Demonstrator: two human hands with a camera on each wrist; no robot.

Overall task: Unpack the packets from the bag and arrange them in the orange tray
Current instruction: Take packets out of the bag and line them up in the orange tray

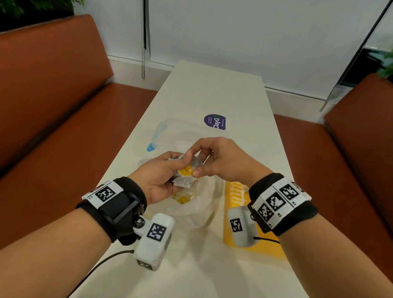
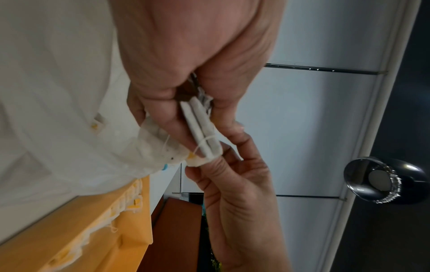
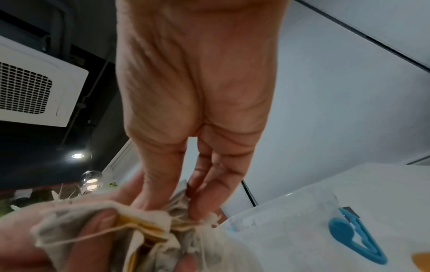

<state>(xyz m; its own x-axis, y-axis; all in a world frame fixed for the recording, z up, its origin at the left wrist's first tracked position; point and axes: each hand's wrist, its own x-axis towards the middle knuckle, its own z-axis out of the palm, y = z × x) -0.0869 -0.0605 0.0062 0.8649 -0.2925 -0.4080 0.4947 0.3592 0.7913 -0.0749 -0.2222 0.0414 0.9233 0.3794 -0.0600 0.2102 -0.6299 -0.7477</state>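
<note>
Above the table, my left hand (image 1: 163, 173) grips a bunch of small white packets (image 1: 184, 172) with yellow tags and strings. My right hand (image 1: 194, 164) pinches the top packet of that bunch between thumb and fingers. In the left wrist view the packets (image 2: 202, 128) show edge-on, side by side in my left hand (image 2: 177, 103), with my right hand (image 2: 216, 165) at their tip. The right wrist view shows my right fingers (image 3: 200, 202) on the crumpled packets (image 3: 149, 226). The translucent white bag (image 1: 197, 206) lies under the hands with a packet inside. The orange tray (image 1: 261, 251) at right holds a row of packets (image 1: 235, 195).
A clear plastic box (image 1: 175, 129) with a blue clip (image 1: 151, 146) stands just beyond the hands. A round purple sticker (image 1: 215, 121) is on the white table (image 1: 193, 279). Brown benches flank the table on both sides. Cables trail from both wrists.
</note>
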